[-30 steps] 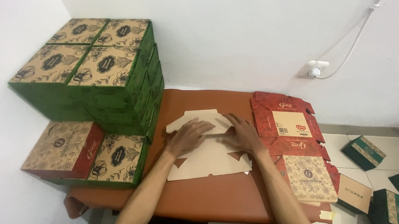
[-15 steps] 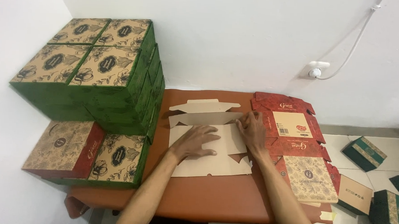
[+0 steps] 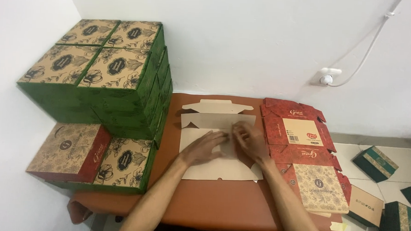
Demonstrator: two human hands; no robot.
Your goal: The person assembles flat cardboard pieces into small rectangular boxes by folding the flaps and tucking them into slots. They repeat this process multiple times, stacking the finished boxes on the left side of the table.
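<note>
A flat, unfolded cardboard box blank [image 3: 214, 118] lies plain-side up on the brown table [image 3: 220, 206]. My left hand [image 3: 204, 147] rests palm-down on its middle, fingers spread and pointing right. My right hand [image 3: 249, 140] presses the blank just right of centre, its fingers bent over a fold line and nearly touching the left fingertips. Neither hand lifts the blank off the table.
A stack of flat red printed box blanks [image 3: 301, 133] lies on the table's right side. Finished green floral boxes [image 3: 101, 69] are piled high at the left, with a red box [image 3: 70, 151] in front. More green boxes [image 3: 374, 162] lie on the tiled floor at right.
The blank has been spread out flat, its rear flaps now lying open toward the wall. Both hands have come together at the blank's middle.
</note>
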